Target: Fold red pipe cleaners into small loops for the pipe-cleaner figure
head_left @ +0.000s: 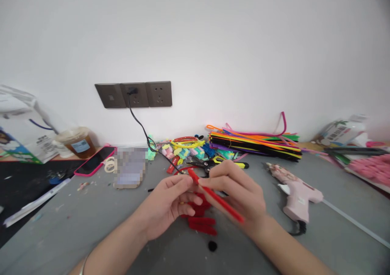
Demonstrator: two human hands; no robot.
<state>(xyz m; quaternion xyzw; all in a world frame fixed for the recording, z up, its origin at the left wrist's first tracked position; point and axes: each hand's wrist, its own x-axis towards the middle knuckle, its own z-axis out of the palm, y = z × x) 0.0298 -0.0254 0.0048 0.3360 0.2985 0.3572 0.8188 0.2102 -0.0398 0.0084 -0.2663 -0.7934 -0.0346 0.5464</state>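
Note:
A red pipe cleaner slants across the front of my right hand, whose thumb and index finger pinch it near its upper end. The thumb and index fingertips of my left hand meet the same pipe cleaner close to its tip, while the other left fingers curl loosely below. On the grey table under my hands lie several short red fuzzy pieces, partly covered by my fingers. A small black round pompom sits just in front of them. Behind my hands, scissors with yellow and black handles are partly hidden.
A bundle of coloured pipe cleaners lies against the wall. To the right rests a pink glue gun with a glue stick at its back. A black cord runs from the socket. Leftward are a phone and a drink cup.

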